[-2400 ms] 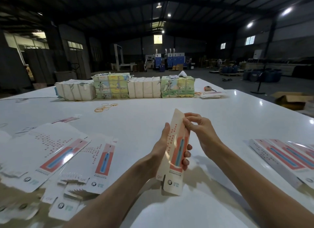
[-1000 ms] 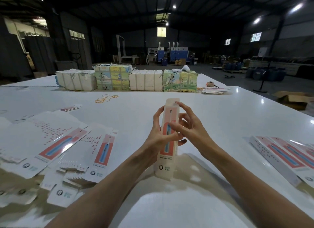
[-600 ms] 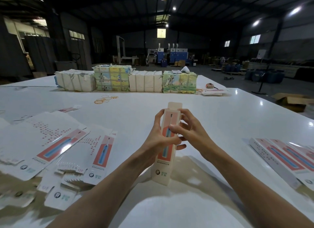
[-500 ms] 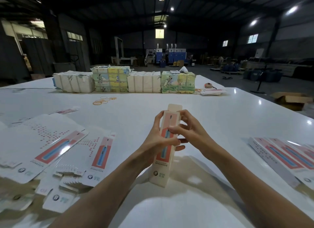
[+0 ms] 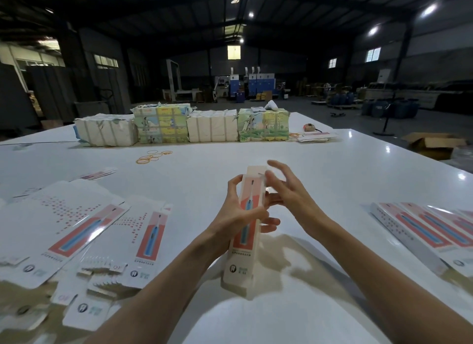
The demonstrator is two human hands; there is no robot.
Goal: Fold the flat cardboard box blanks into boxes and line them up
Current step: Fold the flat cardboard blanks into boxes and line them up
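Observation:
A tall narrow box (image 5: 239, 267), white with a red panel and a blue toothbrush picture, stands upright above the white table (image 5: 332, 169). My left hand (image 5: 236, 211) grips it round the middle. My right hand (image 5: 288, 194) is beside the box's upper end with fingers spread and loose, its thumb near the raised top flap (image 5: 256, 170). Several flat blanks (image 5: 64, 223) lie fanned out to the left. Folded boxes (image 5: 422, 231) lie side by side at the right.
Wrapped bundles (image 5: 212, 126) form a row across the far side of the table. Loose rubber bands (image 5: 151, 156) lie in front of them. A thin stack of blanks (image 5: 316, 137) sits at the far right. An open brown carton (image 5: 432, 144) stands on the floor beyond the table's right edge.
The blank has been opened into a box and turned print side towards me. My right hand's fingers have come off the box's top and spread apart. My left hand keeps its grip.

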